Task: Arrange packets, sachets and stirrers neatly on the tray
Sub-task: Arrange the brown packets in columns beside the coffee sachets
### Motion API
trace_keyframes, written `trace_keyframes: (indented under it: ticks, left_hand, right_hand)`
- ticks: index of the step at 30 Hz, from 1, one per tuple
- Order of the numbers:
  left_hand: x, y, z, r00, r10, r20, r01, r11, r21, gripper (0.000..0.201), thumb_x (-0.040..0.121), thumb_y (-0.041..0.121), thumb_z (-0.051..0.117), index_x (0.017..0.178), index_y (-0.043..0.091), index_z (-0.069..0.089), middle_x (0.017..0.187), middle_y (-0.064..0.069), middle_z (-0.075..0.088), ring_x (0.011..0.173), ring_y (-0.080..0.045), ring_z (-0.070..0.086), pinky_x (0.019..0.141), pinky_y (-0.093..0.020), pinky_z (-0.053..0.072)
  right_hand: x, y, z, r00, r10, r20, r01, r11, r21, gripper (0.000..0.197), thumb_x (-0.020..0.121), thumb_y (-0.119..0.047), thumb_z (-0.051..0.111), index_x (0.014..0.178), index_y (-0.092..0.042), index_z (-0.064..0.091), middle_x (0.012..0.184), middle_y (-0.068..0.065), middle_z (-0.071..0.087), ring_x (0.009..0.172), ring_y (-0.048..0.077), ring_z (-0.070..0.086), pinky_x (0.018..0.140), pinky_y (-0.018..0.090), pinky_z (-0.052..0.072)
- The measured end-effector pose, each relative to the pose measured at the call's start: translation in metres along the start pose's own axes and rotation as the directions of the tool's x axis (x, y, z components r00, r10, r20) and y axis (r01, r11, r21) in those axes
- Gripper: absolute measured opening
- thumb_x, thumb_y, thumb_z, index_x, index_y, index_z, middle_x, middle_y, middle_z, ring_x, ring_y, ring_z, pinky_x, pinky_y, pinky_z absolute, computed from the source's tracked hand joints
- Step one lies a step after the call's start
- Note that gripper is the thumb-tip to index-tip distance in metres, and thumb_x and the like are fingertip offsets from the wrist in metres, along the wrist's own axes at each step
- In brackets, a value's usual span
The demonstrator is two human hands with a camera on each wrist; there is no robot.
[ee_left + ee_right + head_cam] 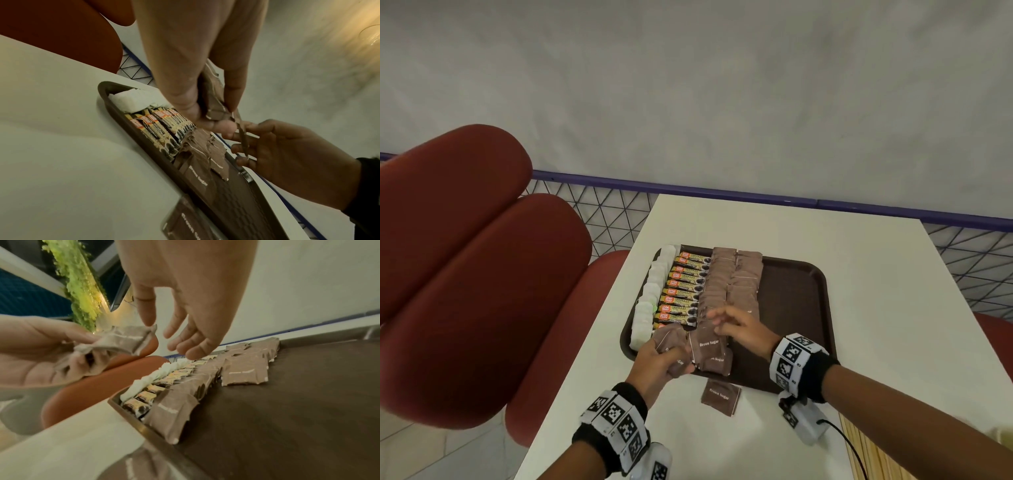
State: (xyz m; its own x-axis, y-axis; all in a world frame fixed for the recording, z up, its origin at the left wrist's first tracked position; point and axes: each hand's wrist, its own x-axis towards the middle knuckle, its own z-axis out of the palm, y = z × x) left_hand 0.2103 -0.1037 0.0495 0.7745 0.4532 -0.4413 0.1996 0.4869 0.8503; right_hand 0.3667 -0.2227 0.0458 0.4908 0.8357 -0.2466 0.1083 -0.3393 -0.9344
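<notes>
A brown tray [791, 308] lies on the white table. On its left side run rows of white sachets [654, 291], coffee sticks [685, 291] and brown sugar sachets [729, 281]. My left hand [671, 354] grips a bunch of brown sugar sachets [669, 337] [213, 100] above the tray's front left corner. My right hand [717, 322] [164, 334] hovers just right of that bunch with straight, spread fingers that hold nothing. More brown sachets [710, 353] lie loosely at the tray's front. A single one [720, 397] rests on the table in front of the tray.
Red padded chairs [465, 257] stand left of the table and a wire-mesh railing [613, 212] runs behind it. The right half of the tray [308, 402] is bare. Pale wooden sticks [866, 455] lie at the table's front right edge.
</notes>
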Motion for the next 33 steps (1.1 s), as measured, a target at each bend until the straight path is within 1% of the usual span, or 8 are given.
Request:
trace_keyframes:
  ticks: [4, 7, 10, 15, 18, 21, 27, 33]
  left_hand:
    - [-0.002, -0.004, 0.0, 1.0, 0.001, -0.005, -0.001, 1.0, -0.001, 0.037, 0.081, -0.009, 0.06, 0.112, 0.012, 0.057, 0.091, -0.01, 0.068, 0.086, -0.027, 0.065, 0.066, -0.034, 0.055]
    - [-0.003, -0.008, -0.004, 1.0, -0.026, -0.006, 0.026, 0.999, -0.036, 0.039, 0.082, -0.006, 0.062, 0.117, 0.01, 0.054, 0.097, -0.015, 0.066, 0.086, -0.027, 0.065, 0.07, -0.035, 0.056]
    - [-0.003, -0.008, -0.009, 0.998, -0.062, -0.017, 0.06, 0.994, -0.096, 0.038, 0.077, -0.008, 0.06, 0.112, 0.008, 0.056, 0.099, -0.018, 0.063, 0.089, -0.028, 0.064, 0.073, -0.038, 0.056]
    - [0.0, -0.009, -0.018, 0.995, -0.089, -0.037, 0.084, 0.987, -0.136, 0.035, 0.085, -0.007, 0.049, 0.118, 0.003, 0.054, 0.113, -0.023, 0.064, 0.099, -0.032, 0.065, 0.079, -0.042, 0.055]
    - [0.0, -0.01, -0.021, 0.995, -0.078, -0.055, 0.073, 0.993, -0.092, 0.023, 0.09, -0.004, 0.046, 0.109, 0.003, 0.057, 0.114, -0.024, 0.063, 0.1, -0.033, 0.063, 0.087, -0.045, 0.052]
    - [-0.001, -0.012, -0.024, 0.995, -0.064, -0.071, 0.06, 0.996, -0.062, 0.029, 0.095, 0.004, 0.047, 0.122, 0.007, 0.053, 0.118, -0.02, 0.064, 0.105, -0.032, 0.063, 0.082, -0.04, 0.055]
    - [-0.002, -0.007, -0.03, 0.995, -0.059, -0.082, 0.062, 0.997, 0.04, 0.031, 0.093, 0.018, 0.054, 0.124, 0.012, 0.057, 0.111, -0.014, 0.069, 0.094, -0.023, 0.07, 0.066, -0.027, 0.056]
    - [0.002, -0.006, -0.033, 0.992, -0.072, -0.104, 0.079, 0.994, 0.071, 0.035, 0.09, 0.018, 0.058, 0.125, 0.013, 0.056, 0.114, -0.013, 0.068, 0.103, -0.026, 0.066, 0.067, -0.028, 0.055]
  right_hand:
    - [-0.008, 0.004, -0.001, 0.994, 0.031, 0.1, -0.033, 0.999, 0.022, 0.031, 0.085, -0.004, 0.061, 0.115, 0.002, 0.056, 0.09, -0.007, 0.06, 0.079, -0.001, 0.057, 0.064, 0.005, 0.046]
    - [-0.012, 0.015, -0.009, 0.996, 0.068, 0.059, -0.067, 0.998, -0.013, 0.028, 0.083, -0.002, 0.063, 0.11, 0.005, 0.057, 0.085, -0.001, 0.058, 0.076, 0.006, 0.056, 0.063, 0.008, 0.047]
    - [-0.011, 0.024, -0.024, 0.994, 0.076, -0.077, -0.078, 0.997, -0.017, 0.012, 0.083, -0.002, 0.063, 0.091, -0.011, 0.062, 0.086, 0.003, 0.06, 0.079, 0.014, 0.057, 0.074, 0.02, 0.048]
    - [0.0, 0.042, -0.051, 0.915, 0.122, -0.384, -0.211, 0.958, -0.196, 0.025, 0.081, -0.005, 0.066, 0.071, -0.027, 0.059, 0.084, 0.004, 0.063, 0.085, 0.019, 0.058, 0.086, 0.032, 0.045]
    - [0.01, 0.047, -0.055, 0.91, 0.161, -0.383, -0.269, 0.931, -0.248, 0.009, 0.082, -0.007, 0.065, 0.088, -0.014, 0.067, 0.089, 0.002, 0.061, 0.087, 0.015, 0.056, 0.08, 0.024, 0.042]
    - [0.018, 0.048, -0.051, 0.906, 0.175, -0.387, -0.31, 0.894, -0.322, 0.016, 0.082, -0.007, 0.065, 0.099, -0.007, 0.066, 0.091, 0.0, 0.058, 0.087, 0.014, 0.054, 0.078, 0.021, 0.039]
    - [0.031, 0.052, -0.045, 0.894, 0.16, -0.418, -0.351, 0.832, -0.431, 0.016, 0.08, -0.008, 0.064, 0.078, -0.021, 0.053, 0.1, 0.01, 0.061, 0.094, 0.024, 0.057, 0.084, 0.033, 0.049]
    - [0.037, 0.052, -0.042, 0.898, 0.031, -0.439, -0.336, 0.692, -0.639, 0.036, 0.079, -0.016, 0.066, 0.111, -0.012, 0.05, 0.12, 0.007, 0.044, 0.115, 0.024, 0.034, 0.093, 0.03, 0.039]
